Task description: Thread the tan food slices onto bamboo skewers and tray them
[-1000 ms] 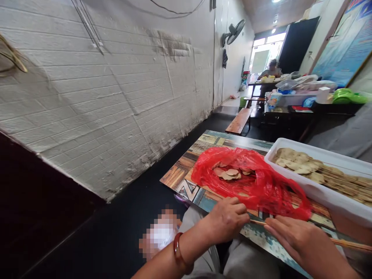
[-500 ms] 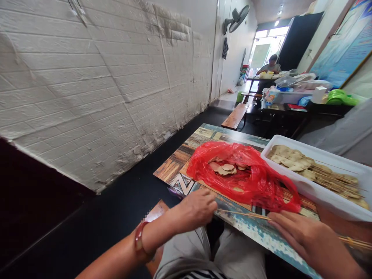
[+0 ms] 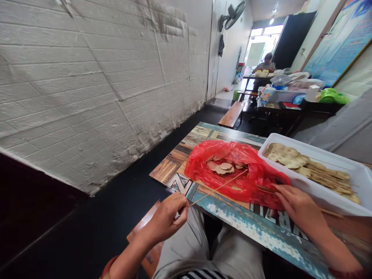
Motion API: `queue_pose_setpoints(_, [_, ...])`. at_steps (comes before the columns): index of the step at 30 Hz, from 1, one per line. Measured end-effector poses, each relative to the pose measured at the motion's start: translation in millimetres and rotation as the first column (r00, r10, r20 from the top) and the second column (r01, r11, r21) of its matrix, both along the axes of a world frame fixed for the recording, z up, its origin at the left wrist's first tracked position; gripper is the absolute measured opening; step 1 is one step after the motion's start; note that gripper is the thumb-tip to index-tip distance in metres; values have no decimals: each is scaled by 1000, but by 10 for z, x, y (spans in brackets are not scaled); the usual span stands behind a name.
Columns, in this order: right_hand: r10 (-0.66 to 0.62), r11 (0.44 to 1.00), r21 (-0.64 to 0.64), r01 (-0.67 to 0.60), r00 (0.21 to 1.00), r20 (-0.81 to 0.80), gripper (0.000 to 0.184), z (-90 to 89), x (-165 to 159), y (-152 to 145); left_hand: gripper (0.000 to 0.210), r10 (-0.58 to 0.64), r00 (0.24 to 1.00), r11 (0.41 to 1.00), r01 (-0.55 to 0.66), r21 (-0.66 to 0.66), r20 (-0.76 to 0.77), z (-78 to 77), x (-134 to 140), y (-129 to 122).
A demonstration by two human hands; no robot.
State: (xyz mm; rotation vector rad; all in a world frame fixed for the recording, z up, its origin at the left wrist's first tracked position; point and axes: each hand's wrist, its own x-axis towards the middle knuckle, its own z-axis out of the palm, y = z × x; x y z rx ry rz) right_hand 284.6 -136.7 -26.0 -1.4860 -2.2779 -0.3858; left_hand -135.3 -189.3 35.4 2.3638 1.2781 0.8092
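At a patterned table [image 3: 170, 164] beside a white wall [image 3: 116, 69], a thin stick [image 3: 215, 190] is gripped near one end by the closed left hand [image 3: 171, 214], which is held just off the near edge; the far tip is aimed over the red bag [image 3: 197, 162], though contact cannot be confirmed. Pale slices [image 3: 225, 167] are gathered in the bag's open mouth, left of that tip. By the bag's right side, a bundle [image 3: 266, 189] of sticks is covered by the right hand [image 3: 299, 203], fingers close together; whether it is gripped or merely pinned cannot be told. The stick is probably best pinched firmly and kept at a shallow angle, so that neither plastic nor bundle is snagged by its point. Most likely to get in the way are the bag's loose folds; the white tray [image 3: 305, 185], laid with more slices and sticks, could be bumped if the right wrist is swung outward. Farther off, a bench [image 3: 232, 115] is placed past the table, green plasticware [image 3: 331, 95] is piled at right, a fan [image 3: 235, 14] is mounted high, and a person [image 3: 267, 66] is seen at the back.
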Motion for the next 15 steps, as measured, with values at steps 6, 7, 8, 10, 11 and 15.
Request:
queue_pose_setpoints(6, [201, 971, 159, -178, 969, -144, 32, 659, -676, -352, 19, -149, 982, 989, 147, -23, -112, 82, 297, 27])
queue_pose_setpoints(7, [273, 957, 142, -254, 954, -127, 30, 734, -843, -392, 19, -179, 976, 984, 178, -24, -124, 111, 363, 40])
queue_pose_setpoints(8, [343, 935, 129, -329, 933, -107, 29, 779, -999, -416, 18, -210, 969, 978, 208, -24, -133, 140, 425, 51])
queue_pose_setpoints(10, [436, 898, 113, -425, 895, -91, 27, 777, -1240, -434, 18, -256, 957, 967, 255, -25, -133, 192, 517, 67])
queue_pose_setpoints(11, [453, 890, 94, -446, 888, -81, 27, 742, -1317, -442, 18, -265, 957, 964, 263, -31, -120, 212, 539, 72])
queue_pose_setpoints(15, [540, 830, -70, -553, 829, -146, 30, 581, -1425, -543, 19, -206, 979, 967, 203, -156, -4, 242, 466, 103])
